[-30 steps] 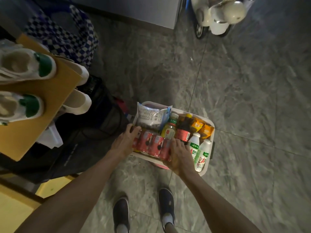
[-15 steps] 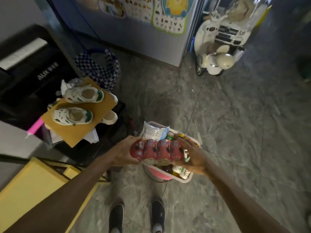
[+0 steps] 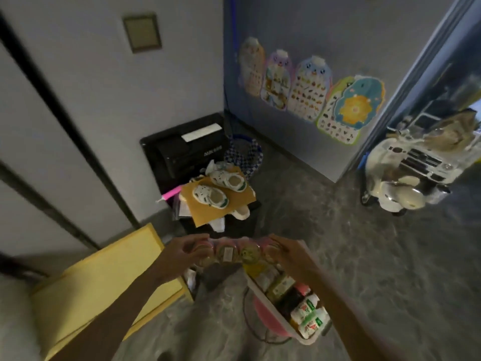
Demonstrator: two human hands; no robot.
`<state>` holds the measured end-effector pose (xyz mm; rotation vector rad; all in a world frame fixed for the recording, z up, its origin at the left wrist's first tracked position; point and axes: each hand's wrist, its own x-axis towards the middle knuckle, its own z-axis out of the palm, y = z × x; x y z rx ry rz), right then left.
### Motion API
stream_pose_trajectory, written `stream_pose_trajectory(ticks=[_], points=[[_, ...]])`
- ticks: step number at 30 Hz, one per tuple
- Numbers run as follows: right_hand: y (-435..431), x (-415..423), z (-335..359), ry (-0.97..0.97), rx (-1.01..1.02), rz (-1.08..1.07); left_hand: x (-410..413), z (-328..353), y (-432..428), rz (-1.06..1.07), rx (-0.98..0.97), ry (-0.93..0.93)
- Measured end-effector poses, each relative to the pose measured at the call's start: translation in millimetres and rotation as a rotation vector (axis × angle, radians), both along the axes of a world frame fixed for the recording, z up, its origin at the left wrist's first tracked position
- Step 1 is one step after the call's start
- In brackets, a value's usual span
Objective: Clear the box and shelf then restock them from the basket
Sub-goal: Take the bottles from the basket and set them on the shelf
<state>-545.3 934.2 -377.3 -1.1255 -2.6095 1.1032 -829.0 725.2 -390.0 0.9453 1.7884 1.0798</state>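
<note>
A pack of several small pink bottles [image 3: 235, 252] is held level at chest height, its round bases facing me. My left hand [image 3: 186, 252] grips its left end and my right hand [image 3: 291, 254] grips its right end. Below and to the right sits the white basket [image 3: 289, 332] on a pink stand, still holding bottles with green and white labels and a dark bottle. A yellow box or shelf top [image 3: 104, 282] lies under my left forearm at the lower left.
A piece of cardboard with white and green children's shoes [image 3: 220, 195] rests on a black pile ahead. A black appliance [image 3: 182, 149] and a checked bag stand against the wall. A white toy scooter [image 3: 400, 188] is at the right. Grey stone floor.
Both hands lifted the bottle pack out of the basket and raised it, tipping its bases towards me. My view swung up from the floor to the wall, and the basket dropped to the lower right.
</note>
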Motion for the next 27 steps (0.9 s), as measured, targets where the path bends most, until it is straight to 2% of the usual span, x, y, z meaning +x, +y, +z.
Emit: stream_pose_trajectory(ticks=[5,8,15,19,27], points=[[-46.2,-100.4,13.3,-0.013,-0.025,0.179,-45.3,19.6,-91.8,0.21,-0.017,0.145],[-86.3,-152.2,14.4,0.045,-0.074,0.207,-79.4,15.3,-149.5,0.312,-0.083,0.209],[-161.7,-255.3,-21.9,0.089,-0.184,0.35,-128.3,-15.6,-254.3,0.519,-0.105,0.104],[-186.1,-309.0,-48.8,-0.008,-0.225,0.425,-147.8,-50.1,-285.1,0.662,-0.146,0.04],[-199.0,-390.3,-125.3,-0.062,-0.254,0.571,-173.8,-125.0,-292.3,0.831,-0.34,0.114]])
